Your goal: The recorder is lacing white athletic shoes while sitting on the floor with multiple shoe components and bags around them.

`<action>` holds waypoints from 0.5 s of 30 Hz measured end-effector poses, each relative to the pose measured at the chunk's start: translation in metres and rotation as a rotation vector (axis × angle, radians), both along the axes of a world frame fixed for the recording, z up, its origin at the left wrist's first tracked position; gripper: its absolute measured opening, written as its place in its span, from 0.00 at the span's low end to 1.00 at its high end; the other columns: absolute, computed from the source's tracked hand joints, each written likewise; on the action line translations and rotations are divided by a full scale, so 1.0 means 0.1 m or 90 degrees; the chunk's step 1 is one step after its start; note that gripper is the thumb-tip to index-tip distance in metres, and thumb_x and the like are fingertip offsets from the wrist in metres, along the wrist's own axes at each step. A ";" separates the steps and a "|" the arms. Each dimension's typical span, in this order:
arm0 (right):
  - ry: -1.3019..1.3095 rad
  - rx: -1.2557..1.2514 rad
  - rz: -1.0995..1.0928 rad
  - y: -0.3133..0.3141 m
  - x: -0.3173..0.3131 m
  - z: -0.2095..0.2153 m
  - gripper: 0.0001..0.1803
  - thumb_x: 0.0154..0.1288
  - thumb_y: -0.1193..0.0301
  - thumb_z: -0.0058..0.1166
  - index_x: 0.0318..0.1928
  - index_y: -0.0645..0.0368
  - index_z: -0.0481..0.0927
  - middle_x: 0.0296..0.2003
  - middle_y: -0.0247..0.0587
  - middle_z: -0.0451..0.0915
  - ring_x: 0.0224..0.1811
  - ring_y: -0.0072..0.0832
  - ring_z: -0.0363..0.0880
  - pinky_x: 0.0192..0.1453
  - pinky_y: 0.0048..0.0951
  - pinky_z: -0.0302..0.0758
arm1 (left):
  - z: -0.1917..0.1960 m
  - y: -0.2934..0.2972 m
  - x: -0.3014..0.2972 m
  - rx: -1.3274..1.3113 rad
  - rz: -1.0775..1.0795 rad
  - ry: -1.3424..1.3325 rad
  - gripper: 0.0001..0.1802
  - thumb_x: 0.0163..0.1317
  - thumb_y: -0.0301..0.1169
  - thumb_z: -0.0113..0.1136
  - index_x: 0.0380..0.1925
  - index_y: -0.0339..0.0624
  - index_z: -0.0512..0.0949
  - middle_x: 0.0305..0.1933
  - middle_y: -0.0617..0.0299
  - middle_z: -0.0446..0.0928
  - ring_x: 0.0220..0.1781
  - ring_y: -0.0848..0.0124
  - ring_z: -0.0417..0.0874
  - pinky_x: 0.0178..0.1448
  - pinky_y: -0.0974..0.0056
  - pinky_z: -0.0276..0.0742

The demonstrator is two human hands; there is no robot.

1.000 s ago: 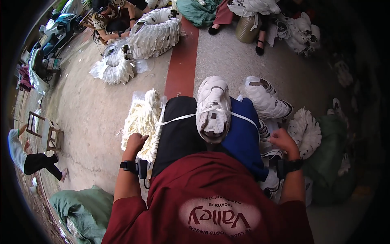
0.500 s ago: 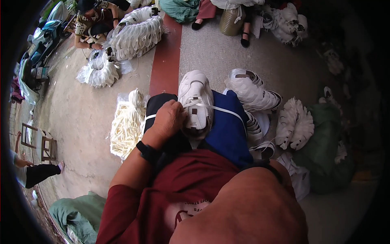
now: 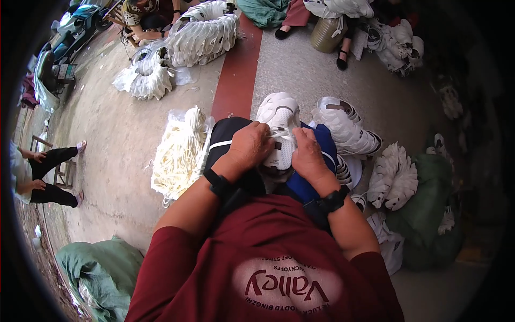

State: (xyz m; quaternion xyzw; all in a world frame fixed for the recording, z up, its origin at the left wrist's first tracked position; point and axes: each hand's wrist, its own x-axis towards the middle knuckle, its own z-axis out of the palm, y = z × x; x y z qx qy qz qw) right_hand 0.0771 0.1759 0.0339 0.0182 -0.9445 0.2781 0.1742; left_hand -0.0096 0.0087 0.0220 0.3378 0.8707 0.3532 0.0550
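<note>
1. A seated person bends over a white sneaker [image 3: 279, 129] resting on the lap, both hands meeting at the white lace [image 3: 279, 138] that runs across its upper.
2. The left hand [image 3: 248, 145] is clenched on the lace at the shoe's left side; the right hand [image 3: 307, 154] pinches the same lace from the right, fingers curled tight. Each wrist wears a black band.
3. Done well, by this view, the lacing calls for even tension from both sides, the shoe held steady against the knees and the lace kept flat, not twisted, as it passes each eyelet.
4. A loose heap of cream laces [image 3: 179, 153] lies on the floor just beside the left knee, within easy reach.
5. More white sneakers [image 3: 346, 126] sit stacked to the right, with further fanned rows [image 3: 397, 174] beside a green sack [image 3: 434, 225].
6. The setting is a rough concrete floor [image 3: 118, 134] crossed by a red painted stripe [image 3: 236, 75]. Large bundles of white shoes [image 3: 201, 35] lie farther off, where other people sit at work; another person's legs show at the far left, near a small wooden stool [image 3: 61, 172].
</note>
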 end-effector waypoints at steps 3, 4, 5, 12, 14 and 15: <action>-0.069 0.016 -0.046 -0.03 -0.05 -0.03 0.13 0.47 0.83 0.47 0.38 0.63 0.69 0.34 0.56 0.73 0.40 0.52 0.74 0.45 0.47 0.71 | 0.01 -0.01 -0.08 0.024 0.000 0.057 0.08 0.52 0.32 0.61 0.25 0.40 0.76 0.29 0.53 0.75 0.33 0.52 0.78 0.37 0.55 0.74; -0.119 0.059 -0.024 -0.01 -0.07 0.01 0.12 0.48 0.83 0.47 0.37 0.62 0.69 0.32 0.56 0.73 0.38 0.53 0.74 0.43 0.48 0.72 | 0.02 0.01 -0.12 0.039 0.006 0.089 0.07 0.52 0.31 0.61 0.24 0.41 0.76 0.28 0.53 0.75 0.31 0.53 0.78 0.35 0.55 0.74; -0.169 0.102 -0.001 0.01 -0.08 0.05 0.11 0.49 0.82 0.47 0.36 0.62 0.70 0.30 0.57 0.73 0.37 0.53 0.75 0.41 0.48 0.72 | 0.04 0.03 -0.14 0.053 0.011 0.121 0.06 0.52 0.30 0.61 0.22 0.41 0.76 0.26 0.54 0.75 0.30 0.53 0.78 0.34 0.55 0.73; -0.110 0.097 0.018 0.00 -0.18 0.03 0.08 0.51 0.80 0.48 0.34 0.62 0.71 0.28 0.56 0.73 0.34 0.51 0.75 0.39 0.47 0.72 | -0.01 0.16 -0.25 0.123 0.007 0.106 0.05 0.53 0.29 0.61 0.23 0.41 0.77 0.29 0.52 0.75 0.32 0.53 0.78 0.35 0.55 0.74; -0.058 0.065 -0.029 -0.13 -0.15 0.12 0.04 0.52 0.80 0.47 0.30 0.62 0.72 0.27 0.54 0.72 0.35 0.52 0.73 0.37 0.47 0.71 | -0.03 0.16 -0.23 0.109 0.023 0.081 0.05 0.53 0.30 0.61 0.24 0.41 0.78 0.30 0.52 0.75 0.33 0.52 0.78 0.36 0.55 0.74; -0.058 0.065 -0.028 -0.13 -0.16 0.09 0.04 0.52 0.80 0.47 0.30 0.62 0.72 0.27 0.54 0.72 0.35 0.52 0.73 0.37 0.47 0.71 | -0.03 0.14 -0.21 0.109 0.024 0.081 0.05 0.53 0.30 0.61 0.24 0.41 0.78 0.30 0.52 0.75 0.33 0.52 0.78 0.36 0.55 0.74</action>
